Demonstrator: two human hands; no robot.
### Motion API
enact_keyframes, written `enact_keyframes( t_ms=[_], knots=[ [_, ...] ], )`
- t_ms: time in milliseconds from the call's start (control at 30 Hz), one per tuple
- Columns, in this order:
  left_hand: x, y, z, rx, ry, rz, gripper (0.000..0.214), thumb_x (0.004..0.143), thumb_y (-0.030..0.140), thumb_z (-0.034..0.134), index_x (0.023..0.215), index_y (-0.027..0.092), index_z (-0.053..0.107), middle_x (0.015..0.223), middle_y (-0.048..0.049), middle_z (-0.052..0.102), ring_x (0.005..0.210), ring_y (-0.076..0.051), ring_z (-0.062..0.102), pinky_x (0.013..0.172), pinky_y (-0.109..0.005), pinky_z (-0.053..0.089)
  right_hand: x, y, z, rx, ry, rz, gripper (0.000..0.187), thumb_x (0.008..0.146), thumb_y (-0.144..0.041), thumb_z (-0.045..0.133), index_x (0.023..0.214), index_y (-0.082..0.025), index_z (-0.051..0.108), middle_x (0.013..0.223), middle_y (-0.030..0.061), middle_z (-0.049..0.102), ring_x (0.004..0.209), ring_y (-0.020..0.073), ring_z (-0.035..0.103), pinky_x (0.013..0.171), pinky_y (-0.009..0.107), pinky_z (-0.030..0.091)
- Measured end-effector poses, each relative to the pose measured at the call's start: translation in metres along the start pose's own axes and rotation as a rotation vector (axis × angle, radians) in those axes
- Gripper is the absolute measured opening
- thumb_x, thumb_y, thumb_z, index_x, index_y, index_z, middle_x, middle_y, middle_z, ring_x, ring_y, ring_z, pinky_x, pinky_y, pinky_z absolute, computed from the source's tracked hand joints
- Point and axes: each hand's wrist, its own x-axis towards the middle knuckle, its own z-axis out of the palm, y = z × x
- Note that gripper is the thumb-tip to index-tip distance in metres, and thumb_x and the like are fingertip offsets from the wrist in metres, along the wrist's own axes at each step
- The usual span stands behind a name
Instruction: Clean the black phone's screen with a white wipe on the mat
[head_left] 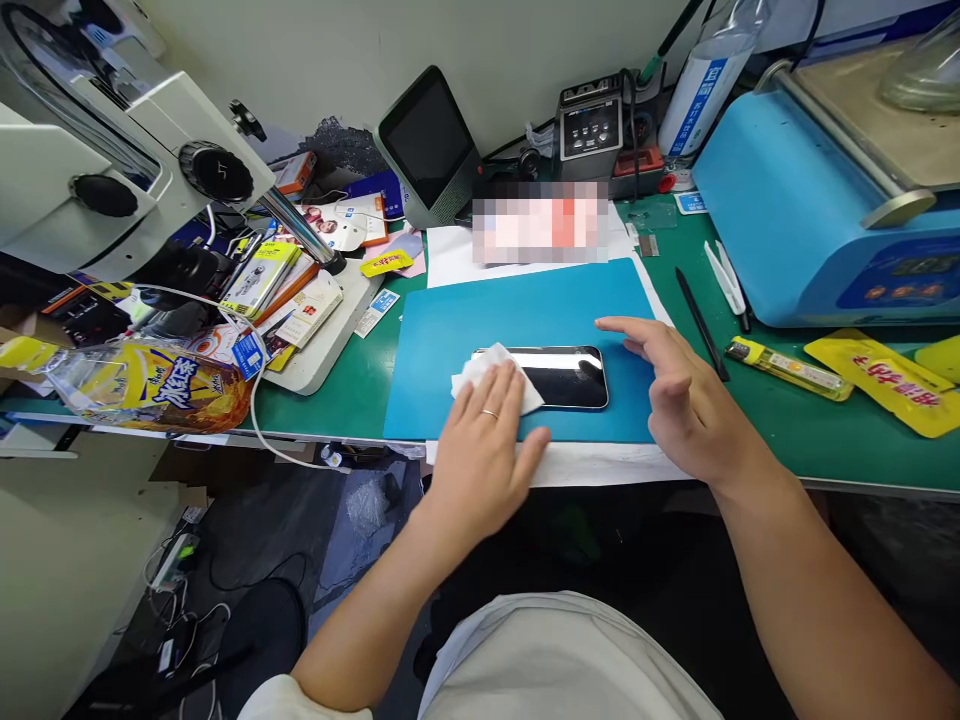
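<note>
My left hand (486,445) lies flat over a folded white wipe (526,395), its fingers stretched out and its thumb apart. The wipe covers the left part of a smartphone (574,378), which lies flat with its glossy dark screen up. Beneath the phone is a blue work mat (457,310). My right hand (686,405) is raised over the mat's right side, just right of the phone and apart from it. Its index finger points left, the thumb is up, and nothing shows in it.
Right of the mat lie a black pen-like tool (701,322), white tweezers (724,280), a yellow tube (787,368) and a blue machine (795,210). A microscope (172,170) overhangs the left, near a drink bottle (142,385). A screen device (427,140) stands behind.
</note>
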Motion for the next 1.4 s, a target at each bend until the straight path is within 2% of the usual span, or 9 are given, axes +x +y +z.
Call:
enact_keyframes(
  t_ms=[100, 200, 433, 533, 667, 833, 967, 1200, 1400],
  knots=[
    [0.012, -0.017, -0.003, 0.024, 0.015, -0.052, 0.057, 0.112, 0.043, 0.031, 0.159, 0.011, 0.040, 0.168, -0.0128, 0.037, 0.157, -0.030, 0.034, 0.129, -0.055, 0.029, 0.000, -0.002, 0.000, -0.009, -0.003, 0.019, 0.096, 0.088, -0.087, 0.014, 0.148, -0.026, 0.057, 0.149, 0.0132, 0.061, 0.135, 0.0391, 0.058, 0.115, 0.057, 0.045],
    [0.027, -0.016, 0.000, 0.048, 0.037, -0.088, 0.058, 0.112, 0.044, 0.034, 0.156, 0.008, 0.044, 0.166, -0.0160, 0.040, 0.157, -0.032, 0.035, 0.128, -0.055, 0.031, 0.001, -0.002, 0.000, -0.020, -0.010, 0.027, 0.100, 0.086, -0.088, 0.011, 0.148, -0.023, 0.057, 0.148, 0.0158, 0.061, 0.135, 0.0395, 0.058, 0.115, 0.056, 0.045],
    [0.042, 0.045, 0.016, 0.050, 0.038, 0.059, 0.071, 0.111, 0.054, 0.032, 0.157, 0.002, 0.042, 0.167, -0.0177, 0.038, 0.157, -0.034, 0.035, 0.126, -0.047, 0.035, 0.002, 0.006, 0.003, -0.007, 0.013, -0.037, 0.096, 0.089, -0.086, 0.010, 0.146, -0.024, 0.057, 0.146, 0.0162, 0.062, 0.134, 0.0370, 0.058, 0.116, 0.055, 0.044],
    [0.035, 0.056, 0.017, 0.041, 0.034, 0.085, 0.071, 0.111, 0.054, 0.029, 0.159, 0.003, 0.039, 0.168, -0.0158, 0.037, 0.158, -0.032, 0.033, 0.126, -0.046, 0.035, 0.003, 0.003, 0.002, -0.005, -0.005, -0.003, 0.096, 0.089, -0.086, 0.012, 0.146, -0.023, 0.057, 0.148, 0.0165, 0.060, 0.136, 0.0363, 0.057, 0.117, 0.054, 0.043],
    [0.015, 0.035, 0.009, 0.002, -0.005, 0.112, 0.066, 0.111, 0.051, 0.035, 0.159, 0.007, 0.040, 0.169, -0.0115, 0.037, 0.158, -0.030, 0.034, 0.128, -0.048, 0.034, 0.002, -0.003, 0.000, -0.006, -0.007, 0.003, 0.095, 0.090, -0.085, 0.012, 0.144, -0.023, 0.059, 0.146, 0.0165, 0.062, 0.134, 0.0360, 0.058, 0.116, 0.053, 0.045],
    [0.007, -0.005, 0.000, -0.002, 0.036, -0.010, 0.058, 0.111, 0.047, 0.037, 0.157, 0.012, 0.044, 0.167, -0.0109, 0.042, 0.156, -0.029, 0.036, 0.127, -0.048, 0.035, 0.002, -0.002, 0.000, -0.027, -0.003, -0.009, 0.096, 0.090, -0.085, 0.012, 0.145, -0.021, 0.058, 0.146, 0.0170, 0.061, 0.135, 0.0358, 0.057, 0.115, 0.053, 0.045],
    [0.023, 0.010, 0.009, 0.044, 0.063, -0.036, 0.071, 0.109, 0.057, 0.038, 0.157, 0.005, 0.042, 0.168, -0.0169, 0.037, 0.158, -0.034, 0.033, 0.128, -0.050, 0.032, 0.002, 0.000, 0.001, -0.025, -0.002, -0.027, 0.095, 0.091, -0.084, 0.012, 0.144, -0.021, 0.058, 0.145, 0.0172, 0.062, 0.135, 0.0351, 0.056, 0.115, 0.053, 0.044],
    [0.036, 0.064, 0.023, 0.045, 0.030, 0.148, 0.080, 0.108, 0.062, 0.028, 0.158, 0.001, 0.039, 0.169, -0.0197, 0.033, 0.159, -0.034, 0.029, 0.130, -0.050, 0.027, 0.003, -0.002, 0.000, 0.001, -0.005, -0.018, 0.092, 0.092, -0.083, 0.012, 0.142, -0.021, 0.059, 0.146, 0.0176, 0.061, 0.136, 0.0337, 0.056, 0.117, 0.051, 0.042],
    [0.011, 0.028, 0.011, 0.011, 0.005, 0.083, 0.084, 0.106, 0.066, 0.034, 0.159, 0.002, 0.036, 0.171, -0.0187, 0.030, 0.160, -0.034, 0.028, 0.129, -0.049, 0.030, 0.002, -0.003, -0.001, -0.024, -0.016, -0.025, 0.093, 0.092, -0.083, 0.012, 0.142, -0.021, 0.059, 0.146, 0.0170, 0.062, 0.136, 0.0341, 0.055, 0.117, 0.053, 0.043]
  ],
)
